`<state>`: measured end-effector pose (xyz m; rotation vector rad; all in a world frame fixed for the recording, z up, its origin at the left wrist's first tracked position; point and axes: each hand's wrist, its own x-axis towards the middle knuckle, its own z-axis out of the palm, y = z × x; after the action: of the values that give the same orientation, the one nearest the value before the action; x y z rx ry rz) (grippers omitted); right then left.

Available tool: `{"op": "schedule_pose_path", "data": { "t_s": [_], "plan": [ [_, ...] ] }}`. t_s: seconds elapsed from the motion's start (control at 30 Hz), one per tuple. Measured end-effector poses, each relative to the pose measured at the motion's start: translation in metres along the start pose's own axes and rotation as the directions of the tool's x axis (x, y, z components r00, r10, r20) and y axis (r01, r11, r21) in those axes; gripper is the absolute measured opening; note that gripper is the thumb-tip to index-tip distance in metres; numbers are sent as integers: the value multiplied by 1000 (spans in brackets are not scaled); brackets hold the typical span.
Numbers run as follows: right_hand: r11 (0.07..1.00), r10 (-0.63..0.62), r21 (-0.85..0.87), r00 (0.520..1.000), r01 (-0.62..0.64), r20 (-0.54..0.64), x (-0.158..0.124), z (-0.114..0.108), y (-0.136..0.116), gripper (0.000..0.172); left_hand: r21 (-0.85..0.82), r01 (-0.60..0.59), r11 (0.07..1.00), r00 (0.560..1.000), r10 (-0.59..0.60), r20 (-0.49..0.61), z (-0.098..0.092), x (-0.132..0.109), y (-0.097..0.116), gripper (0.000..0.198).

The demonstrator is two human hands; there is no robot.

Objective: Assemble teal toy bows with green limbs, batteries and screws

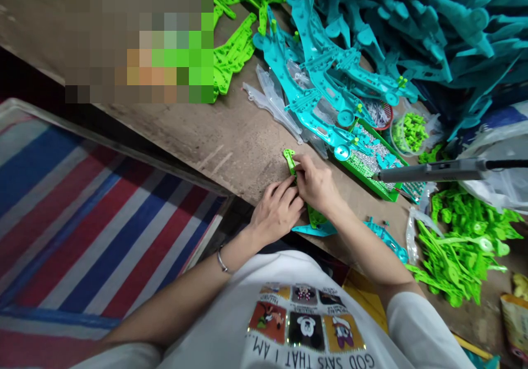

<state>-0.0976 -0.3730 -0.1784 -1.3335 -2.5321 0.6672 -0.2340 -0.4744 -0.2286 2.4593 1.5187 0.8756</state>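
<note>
Small assembly workshop, plastic-parts work by hand. A worn wooden bench is carrying heaps of identical moulded pieces: teal plastic shells are piling up at the far side, bright green plastic parts are lying in a loose mound to the right. A green tray of small screws is sitting beside a powered screwdriver. A striped woven tarp is covering the area left of the bench.

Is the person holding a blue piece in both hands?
No, both the left hand and the right hand pinch a green plastic piece.
</note>
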Motion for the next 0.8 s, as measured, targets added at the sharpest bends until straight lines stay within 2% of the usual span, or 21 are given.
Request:
{"op": "schedule_pose_path", "data": {
  "t_s": [0.17,0.33,0.43,0.6,0.7,0.8],
  "plan": [
    [990,-10,-138,999,15,38,2,-3,-6,45,0,-10,1000,1000,10,-12,0,1,0,19],
    [979,-16,-200,993,40,121,5,-9,-12,43,14,-13,1000,1000,13,-23,1,-1,0,22],
    [985,-48,-157,990,69,132,6,-10,-8,41,8,-7,1000,1000,7,-27,2,-2,-1,27],
    [999,-43,24,999,42,18,9,-9,8,40,-19,10,1000,1000,-10,-6,2,-1,0,37],
    [998,-62,35,997,61,36,6,-11,13,40,-30,19,999,1000,-19,-6,2,-1,0,37],
    [993,-116,34,990,114,80,-2,-14,14,50,-43,22,999,1000,-22,-9,2,-2,-1,38]
  ]
}}
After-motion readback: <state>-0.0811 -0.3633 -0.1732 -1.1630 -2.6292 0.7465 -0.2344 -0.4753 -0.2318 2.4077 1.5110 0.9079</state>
